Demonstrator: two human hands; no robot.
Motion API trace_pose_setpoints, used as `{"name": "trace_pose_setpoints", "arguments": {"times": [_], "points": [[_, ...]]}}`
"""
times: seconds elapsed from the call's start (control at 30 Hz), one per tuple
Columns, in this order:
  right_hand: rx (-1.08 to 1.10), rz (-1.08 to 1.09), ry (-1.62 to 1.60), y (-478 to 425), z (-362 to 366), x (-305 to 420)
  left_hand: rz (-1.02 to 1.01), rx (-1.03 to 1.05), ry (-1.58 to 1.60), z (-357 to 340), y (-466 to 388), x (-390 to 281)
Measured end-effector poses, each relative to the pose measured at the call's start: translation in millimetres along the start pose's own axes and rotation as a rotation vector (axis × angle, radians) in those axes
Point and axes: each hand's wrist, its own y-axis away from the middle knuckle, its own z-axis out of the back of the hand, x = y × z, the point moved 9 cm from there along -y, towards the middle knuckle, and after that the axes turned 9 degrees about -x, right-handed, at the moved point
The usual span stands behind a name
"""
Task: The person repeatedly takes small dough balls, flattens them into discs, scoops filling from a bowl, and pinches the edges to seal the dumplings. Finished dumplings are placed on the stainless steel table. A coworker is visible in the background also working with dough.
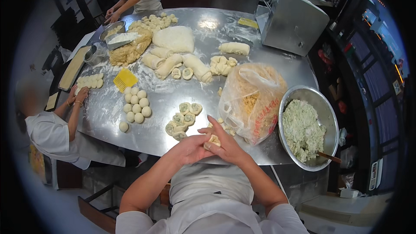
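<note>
Near the front edge of the steel table, my left hand (196, 148) and my right hand (226, 146) meet around a small piece of dough (214, 140). Both hands touch it; how the left fingers grip beneath it is partly hidden. Just beyond to the left lie several open dough pieces with green-flecked filling (184, 119). Small dough scraps (229, 129) sit behind my right hand. A plastic bag of orange-brown crumbly filling (253, 100) stands to the right, beside a steel bowl (334, 122) of pale green filling (304, 126) with a wooden handle (329, 157) sticking out.
Round dough balls (136, 108) and a yellow scraper (125, 79) lie left. Dough rolls (198, 68), a dough slab (174, 39) and brown dough (130, 50) lie farther back. A metal machine (294, 22) stands back right. Co-workers are at the left and far edges.
</note>
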Motion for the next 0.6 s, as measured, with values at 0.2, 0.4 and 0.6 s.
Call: {"name": "trace_pose_setpoints", "arguments": {"times": [0.2, 0.4, 0.6], "points": [[-0.049, -0.17, 0.153, 7.2, 1.9, -15.4, -0.231, 0.027, 0.189, 32.8, -22.3, 15.4], [-0.064, 0.156, 0.487, -7.9, -16.2, -2.2, -0.305, -0.198, 0.05, 28.7, -16.6, 10.2], [0.043, 0.076, 0.336, -8.8, -36.6, -21.5, -0.142, -0.011, -0.03, 54.5, -8.5, 10.5]]}}
